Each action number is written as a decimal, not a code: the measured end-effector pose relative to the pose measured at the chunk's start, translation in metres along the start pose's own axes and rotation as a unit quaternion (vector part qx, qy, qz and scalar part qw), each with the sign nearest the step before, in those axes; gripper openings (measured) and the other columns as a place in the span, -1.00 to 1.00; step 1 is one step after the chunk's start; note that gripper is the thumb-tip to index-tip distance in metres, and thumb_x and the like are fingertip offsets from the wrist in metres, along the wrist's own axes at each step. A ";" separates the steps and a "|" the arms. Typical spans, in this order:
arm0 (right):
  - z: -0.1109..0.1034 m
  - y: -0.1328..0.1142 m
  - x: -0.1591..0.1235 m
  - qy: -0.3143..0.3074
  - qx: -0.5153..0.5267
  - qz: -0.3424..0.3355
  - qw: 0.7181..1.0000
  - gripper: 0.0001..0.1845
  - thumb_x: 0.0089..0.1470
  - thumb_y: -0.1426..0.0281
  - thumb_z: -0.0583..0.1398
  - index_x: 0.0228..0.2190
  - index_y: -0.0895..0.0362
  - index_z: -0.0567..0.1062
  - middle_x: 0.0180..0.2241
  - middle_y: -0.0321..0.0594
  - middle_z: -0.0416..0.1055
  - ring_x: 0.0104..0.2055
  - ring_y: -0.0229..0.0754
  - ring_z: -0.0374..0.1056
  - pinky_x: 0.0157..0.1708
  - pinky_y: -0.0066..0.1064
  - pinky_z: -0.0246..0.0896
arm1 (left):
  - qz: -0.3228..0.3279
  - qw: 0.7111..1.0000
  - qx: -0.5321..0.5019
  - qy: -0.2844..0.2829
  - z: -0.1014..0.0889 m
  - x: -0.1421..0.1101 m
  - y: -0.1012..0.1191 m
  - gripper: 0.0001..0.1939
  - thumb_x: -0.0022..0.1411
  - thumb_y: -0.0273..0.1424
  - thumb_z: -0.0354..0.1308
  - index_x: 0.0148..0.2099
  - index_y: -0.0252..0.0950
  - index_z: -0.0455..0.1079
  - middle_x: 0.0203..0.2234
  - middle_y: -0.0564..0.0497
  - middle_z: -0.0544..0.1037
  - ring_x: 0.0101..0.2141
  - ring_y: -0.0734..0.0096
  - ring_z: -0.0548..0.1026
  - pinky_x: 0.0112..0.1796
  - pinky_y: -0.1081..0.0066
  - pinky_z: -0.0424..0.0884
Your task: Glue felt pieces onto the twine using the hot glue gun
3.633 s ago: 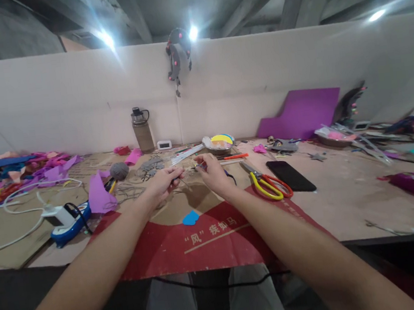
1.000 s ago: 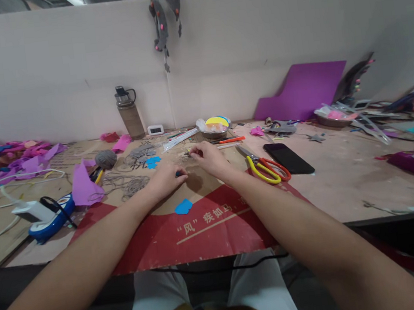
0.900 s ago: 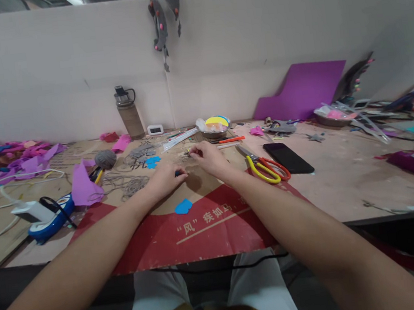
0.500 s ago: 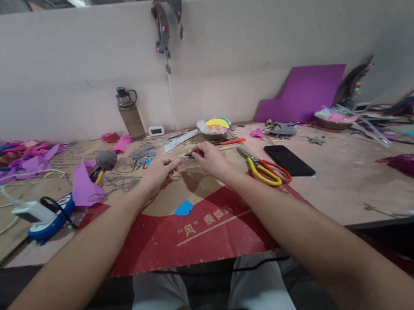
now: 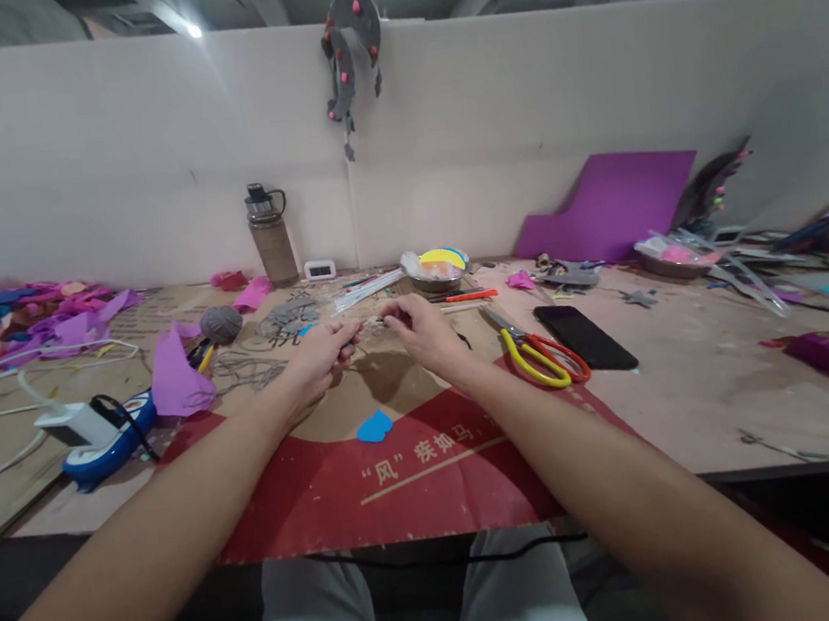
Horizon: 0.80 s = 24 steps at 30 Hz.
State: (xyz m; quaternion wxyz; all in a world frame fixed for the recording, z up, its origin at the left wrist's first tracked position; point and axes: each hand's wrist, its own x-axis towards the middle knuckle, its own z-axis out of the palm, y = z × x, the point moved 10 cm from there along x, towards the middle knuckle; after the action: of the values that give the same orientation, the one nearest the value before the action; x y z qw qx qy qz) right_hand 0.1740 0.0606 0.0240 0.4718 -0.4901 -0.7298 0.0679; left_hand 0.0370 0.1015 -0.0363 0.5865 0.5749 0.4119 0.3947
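Here, both hands are working close together, well apart from the lap, over the brown part of a red-and-brown sheet (image 5: 439, 509) that is covering the middle of the desk (image 5: 704, 396). The left hand (image 5: 325, 354) is bringing thumb and fingers together, and a small dark bit (image 5: 348, 344) is showing between them, too small to name. The right hand (image 5: 424, 331) is facing it across a narrow gap, its fingers curling toward the thumb; whether it is gripping anything, I cannot tell. A blue cut piece (image 5: 374, 426) is lying on the sheet, nearer the person than either hand and touching neither. Another blue scrap (image 5: 305, 331) is peeking out just beyond the left hand, beside some grey cut pieces (image 5: 292, 315). Loose grey yarn (image 5: 248, 371) is trailing to the left of that hand, with a yarn ball (image 5: 221, 324) sitting behind it. On the other side, scissors (image 5: 536, 351) with one yellow and one red handle are lying to the right of the right hand, next to a black phone (image 5: 585, 337).
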 end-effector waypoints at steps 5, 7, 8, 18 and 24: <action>-0.001 -0.004 -0.002 0.005 0.002 0.004 1.000 -0.87 0.09 0.47 0.10 -0.33 0.16 0.45 -0.36 -0.18 0.36 -0.30 -0.18 0.27 -0.24 -0.33 0.16 | 0.035 0.999 -0.035 0.016 -0.002 -0.001 0.008 -0.70 0.11 -0.26 0.23 -0.49 -0.34 0.25 -0.72 0.19 0.16 -0.73 0.71 0.02 -0.69 0.58 -0.16; -0.001 -0.004 -0.003 0.011 0.004 0.009 1.000 -0.88 0.08 0.46 0.11 -0.32 0.15 0.45 -0.35 -0.18 0.35 -0.30 -0.18 0.27 -0.24 -0.33 0.17 | 0.045 0.998 -0.047 0.025 -0.004 -0.002 0.011 -0.71 0.11 -0.29 0.23 -0.49 -0.34 0.24 -0.70 0.18 0.18 -0.72 0.72 0.04 -0.69 0.59 -0.14; -0.002 -0.004 -0.003 0.015 0.006 0.010 1.000 -0.88 0.08 0.46 0.11 -0.32 0.15 0.44 -0.34 -0.18 0.35 -0.30 -0.18 0.27 -0.24 -0.32 0.18 | 0.050 0.997 -0.055 0.030 -0.005 -0.003 0.013 -0.71 0.11 -0.30 0.23 -0.49 -0.34 0.24 -0.69 0.17 0.19 -0.72 0.72 0.05 -0.69 0.59 -0.14; -0.007 -0.012 -0.008 0.043 0.033 -0.005 0.999 -0.82 0.08 0.44 0.12 -0.23 0.12 0.42 -0.26 -0.14 0.33 -0.26 -0.17 0.29 -0.25 -0.33 0.24 | 0.062 0.994 -0.084 0.022 -0.005 -0.009 0.022 -0.74 0.07 -0.32 0.24 -0.47 -0.36 0.27 -0.67 0.18 0.17 -0.70 0.71 0.08 -0.69 0.60 -0.11; -0.015 -0.028 -0.010 0.062 0.037 -0.024 0.997 -0.86 0.14 0.39 0.10 -0.26 0.12 0.43 -0.30 -0.15 0.33 -0.29 -0.18 0.28 -0.26 -0.34 0.23 | 0.078 0.996 -0.040 0.022 -0.003 -0.010 0.023 -0.73 0.06 -0.28 0.24 -0.48 -0.35 0.26 -0.63 0.15 0.24 -0.69 0.71 0.10 -0.67 0.57 -0.10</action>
State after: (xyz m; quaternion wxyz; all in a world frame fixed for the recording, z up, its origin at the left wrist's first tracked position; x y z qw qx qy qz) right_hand 0.1684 0.0335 0.0420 0.5355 -0.4577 -0.7077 0.0529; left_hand 0.0307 0.0944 -0.0133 0.5675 0.5724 0.3623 0.4681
